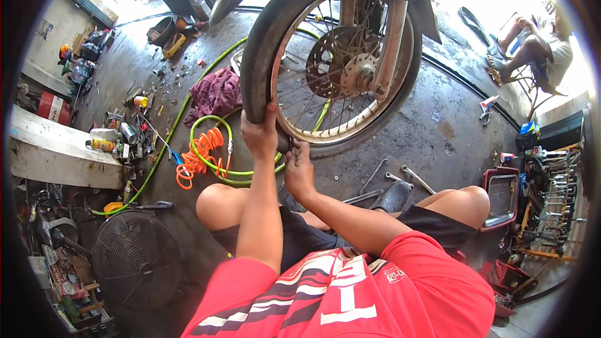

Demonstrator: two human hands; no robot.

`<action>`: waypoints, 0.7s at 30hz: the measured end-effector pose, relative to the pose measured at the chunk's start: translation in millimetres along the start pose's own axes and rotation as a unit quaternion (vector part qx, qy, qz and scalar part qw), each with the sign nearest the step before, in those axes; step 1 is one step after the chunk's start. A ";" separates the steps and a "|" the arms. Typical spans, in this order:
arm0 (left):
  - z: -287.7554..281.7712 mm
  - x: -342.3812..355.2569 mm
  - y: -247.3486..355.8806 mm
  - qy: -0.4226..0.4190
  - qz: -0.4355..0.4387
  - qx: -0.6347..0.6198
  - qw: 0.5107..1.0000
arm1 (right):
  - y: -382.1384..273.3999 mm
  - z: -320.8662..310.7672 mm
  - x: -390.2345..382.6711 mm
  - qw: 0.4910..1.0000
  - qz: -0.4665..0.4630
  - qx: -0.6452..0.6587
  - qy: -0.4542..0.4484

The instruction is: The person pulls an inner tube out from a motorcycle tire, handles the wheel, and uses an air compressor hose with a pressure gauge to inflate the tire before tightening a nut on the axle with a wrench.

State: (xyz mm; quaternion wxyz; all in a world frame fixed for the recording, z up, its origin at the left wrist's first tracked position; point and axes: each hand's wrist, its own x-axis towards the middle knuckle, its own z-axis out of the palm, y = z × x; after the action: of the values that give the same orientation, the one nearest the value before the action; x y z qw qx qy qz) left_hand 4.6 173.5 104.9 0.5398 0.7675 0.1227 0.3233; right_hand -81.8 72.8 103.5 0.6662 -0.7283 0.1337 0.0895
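A spoked motorcycle front wheel (339,112) with a brake disc (322,56) hangs in the fork (395,44). My left hand (261,130) grips the black tire (253,56) at its lower left. My right hand (300,169) is closed just below and right of it, against the tire's lower edge by the rim; what lies in those fingers is hidden. A dark gap shows between tire and rim near both hands. A coiled orange hose (206,153) and a green hose (144,181) lie left of my hands.
A purple rag (213,97) lies behind the hoses. A fan (133,256) stands lower left, beside cluttered shelves. Wrenches (416,178) lie right of my knees, near a red-edged tray (498,197) and tool rack (551,206). Another person (551,50) sits at upper right.
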 end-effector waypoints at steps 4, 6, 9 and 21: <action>12.8 2.5 25.2 0.018 -0.025 -0.092 0.995 | 49.5 -13.2 0.5 0.978 -0.188 -0.083 0.027; 11.9 10.6 21.4 0.013 -0.020 -0.101 0.995 | 84.3 -10.9 -26.8 0.977 -0.175 -0.120 -0.013; 11.7 20.6 31.3 -0.014 -0.041 -0.092 0.995 | 118.7 -42.7 -55.7 0.964 -0.146 -0.195 -0.102; 13.4 51.9 60.3 -0.072 -0.032 -0.018 0.997 | -32.3 -149.1 132.5 0.838 -0.072 -0.311 -0.443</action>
State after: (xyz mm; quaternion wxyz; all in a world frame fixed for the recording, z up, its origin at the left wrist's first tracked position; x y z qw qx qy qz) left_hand 42.8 168.0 175.8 0.5710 0.7746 0.1017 0.2521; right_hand 46.9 -83.0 107.6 0.3973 -0.7873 -0.2637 0.3908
